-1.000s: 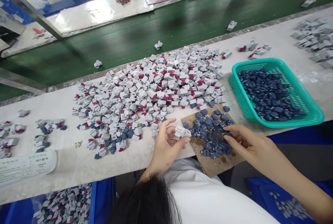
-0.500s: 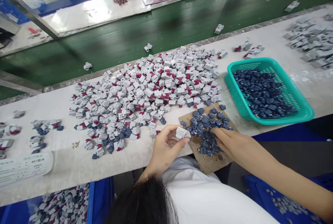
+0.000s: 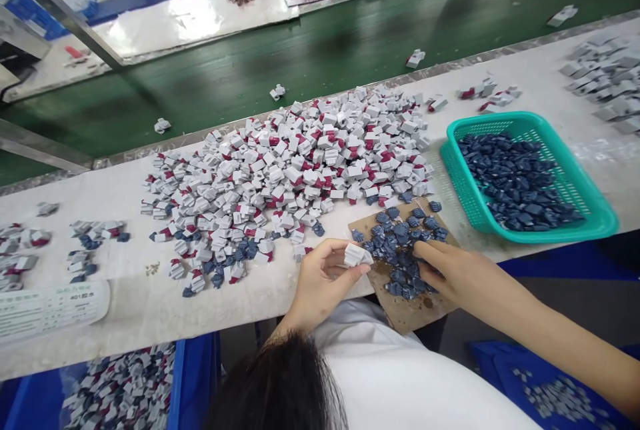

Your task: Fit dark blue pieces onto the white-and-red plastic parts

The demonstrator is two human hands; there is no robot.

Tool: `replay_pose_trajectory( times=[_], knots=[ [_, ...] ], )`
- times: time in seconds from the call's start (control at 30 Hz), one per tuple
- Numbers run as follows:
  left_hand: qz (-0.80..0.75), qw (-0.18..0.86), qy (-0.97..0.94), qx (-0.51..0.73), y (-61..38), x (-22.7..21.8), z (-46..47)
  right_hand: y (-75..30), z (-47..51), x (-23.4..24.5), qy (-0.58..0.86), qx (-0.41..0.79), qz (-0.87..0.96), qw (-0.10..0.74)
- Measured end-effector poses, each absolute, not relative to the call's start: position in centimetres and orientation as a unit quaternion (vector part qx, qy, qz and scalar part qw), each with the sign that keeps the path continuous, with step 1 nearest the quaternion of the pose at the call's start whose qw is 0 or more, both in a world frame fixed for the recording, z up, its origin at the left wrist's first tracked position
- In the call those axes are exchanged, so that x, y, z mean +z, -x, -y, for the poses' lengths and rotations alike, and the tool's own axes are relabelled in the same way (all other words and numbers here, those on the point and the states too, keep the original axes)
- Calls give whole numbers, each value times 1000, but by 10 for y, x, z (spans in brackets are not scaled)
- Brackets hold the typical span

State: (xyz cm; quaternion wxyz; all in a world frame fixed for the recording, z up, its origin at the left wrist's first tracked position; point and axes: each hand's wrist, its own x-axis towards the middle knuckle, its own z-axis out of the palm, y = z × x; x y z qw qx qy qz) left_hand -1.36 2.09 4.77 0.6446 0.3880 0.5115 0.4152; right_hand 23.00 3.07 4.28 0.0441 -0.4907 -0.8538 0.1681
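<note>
Fingertips of right hand [image 3: 454, 280] hide among blue pieces [image 3: 395, 233], grip unclear; left hand [image 3: 320, 283] pinches grey part [image 3: 357, 255].

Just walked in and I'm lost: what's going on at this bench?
A person at the bench pinches a grey-white piece in the left hand, while the right hand rests its fingers among dark blue pieces on a cardboard sheet. A heap of grey-and-red parts lies behind; a teal basket holding more sits to the right.

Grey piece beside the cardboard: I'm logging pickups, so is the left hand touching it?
Touching. The head view shows the left hand pinching the grey piece between thumb and fingertips, with no gap visible.
</note>
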Motion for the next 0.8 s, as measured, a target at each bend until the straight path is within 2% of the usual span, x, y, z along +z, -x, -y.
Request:
replay_pose_trajectory(
  times=[0.13, 0.3, 0.43, 0.57, 0.8],
  knots=[
    [-490, 658, -379, 429, 14, 46, -21, -227, -35, 57, 487, 206, 846, 74],
    [-466, 656, -395, 444, 15, 47, -19, -193, -32, 91, 501, 333, 761, 242],
    [-463, 643, -414, 447, 15, 50, -18, -169, -30, 103, 492, 384, 725, 290],
    [-469, 627, -434, 445, 16, 53, -17, -166, -32, 99, 473, 386, 742, 278],
    [-462, 537, -556, 436, 25, 57, -17, -172, -45, 105, 402, 404, 807, 158]
  ],
)
